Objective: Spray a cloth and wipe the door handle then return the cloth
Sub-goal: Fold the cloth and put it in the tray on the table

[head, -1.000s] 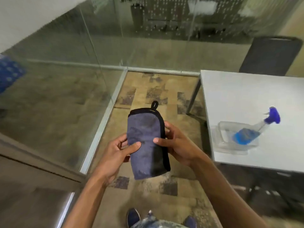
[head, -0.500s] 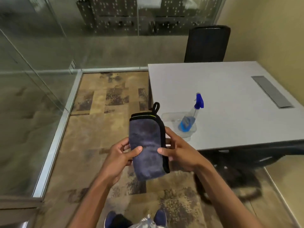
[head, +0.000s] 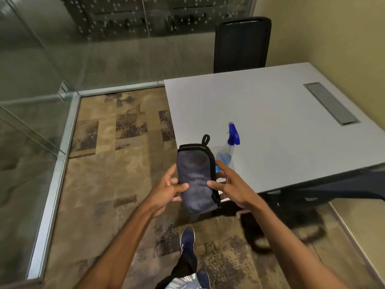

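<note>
A folded blue-grey cloth (head: 195, 176) with black edging and a hanging loop is held upright in front of me. My left hand (head: 166, 189) grips its left side and my right hand (head: 231, 184) grips its right side, thumbs on the front. Just behind the cloth, near the table's front left corner, a spray bottle (head: 230, 142) with a blue trigger head and blue liquid leans in a clear plastic tray; the tray is mostly hidden by the cloth and my right hand. No door handle is in view.
A white table (head: 281, 122) with a grey cable flap (head: 331, 103) fills the right side. A black chair (head: 241, 44) stands behind it. Glass walls (head: 41, 101) with a metal floor rail run along the left and back. Patterned carpet lies below; my shoes show at the bottom.
My view has swung right and moved closer to the table. Both hands keep holding the cloth, which now overlaps the tray and bottle. One foot has stepped forward.
</note>
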Available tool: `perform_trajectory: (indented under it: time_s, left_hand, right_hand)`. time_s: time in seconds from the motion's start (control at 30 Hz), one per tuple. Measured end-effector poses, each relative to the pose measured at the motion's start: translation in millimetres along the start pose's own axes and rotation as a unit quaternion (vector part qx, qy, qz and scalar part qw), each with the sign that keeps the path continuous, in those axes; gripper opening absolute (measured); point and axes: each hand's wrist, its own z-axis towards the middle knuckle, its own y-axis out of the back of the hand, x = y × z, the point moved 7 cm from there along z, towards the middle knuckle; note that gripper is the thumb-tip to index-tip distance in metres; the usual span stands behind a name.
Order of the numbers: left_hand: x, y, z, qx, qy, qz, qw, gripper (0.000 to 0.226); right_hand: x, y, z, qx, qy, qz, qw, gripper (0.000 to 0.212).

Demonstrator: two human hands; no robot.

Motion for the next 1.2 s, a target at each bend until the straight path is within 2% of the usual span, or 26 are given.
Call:
perform_trajectory:
  time_s: [0.07, 0.23, 0.37, 0.47, 0.6, 0.7, 0.83, 0.9, 1.0, 1.07, 1.2]
  left_hand:
    - [-2.9, 1.5, 25.9, -0.005, -0.004, 0.002, 1.0, 0.074]
    - [-4.9, 5.0, 82.2, -0.026, -0.016, 0.002, 1.0, 0.071]
    - [3.1, 6.6, 118.0, -0.048, -0.004, 0.04, 0.998, 0.073]
    - [11.9, 7.6, 140.2, -0.071, 0.013, 0.063, 0.995, 0.075]
    - [26.8, 8.9, 167.8, -0.113, 0.054, 0.094, 0.988, 0.072]
    - [36.5, 11.6, 182.5, -0.146, 0.08, 0.125, 0.978, 0.066]
    - [46.9, 16.3, 195.6, -0.187, 0.102, 0.145, 0.966, 0.059]
    - [49.8, 16.0, 199.8, -0.203, 0.101, 0.173, 0.958, 0.055]
    - [48.0, 15.3, 201.0, -0.23, 0.091, 0.231, 0.941, 0.05]
    - [45.1, 14.3, 200.2, -0.242, 0.082, 0.262, 0.931, 0.048]
    - [37.0, 7.7, 196.7, -0.239, 0.06, 0.325, 0.913, 0.047]
  right_hand:
    - [-4.9, 10.0, 20.1, -0.006, -0.003, -0.029, 1.0, 0.053]
    - [-21.1, 28.8, 70.2, -0.029, -0.018, -0.095, 0.995, 0.047]
    - [-27.8, 32.9, 99.7, -0.072, 0.004, -0.2, 0.977, 0.043]
    - [-35.4, 32.5, 117.5, -0.096, -0.006, -0.23, 0.969, 0.038]
    - [-47.0, 33.4, 137.0, -0.113, -0.025, -0.222, 0.968, 0.026]
    - [-52.1, 33.6, 147.7, -0.096, -0.03, -0.234, 0.967, 0.021]
    - [-70.2, 41.8, 163.5, -0.077, -0.086, -0.228, 0.967, 0.022]
    - [-82.5, 43.9, 172.8, -0.062, -0.114, -0.258, 0.957, 0.03]
    - [-85.2, 41.3, 177.6, -0.077, -0.111, -0.233, 0.963, 0.021]
    - [-83.4, 39.3, 181.8, -0.109, -0.084, -0.269, 0.953, 0.033]
    - [-96.1, 32.1, 185.7, -0.101, -0.135, -0.15, 0.974, 0.021]
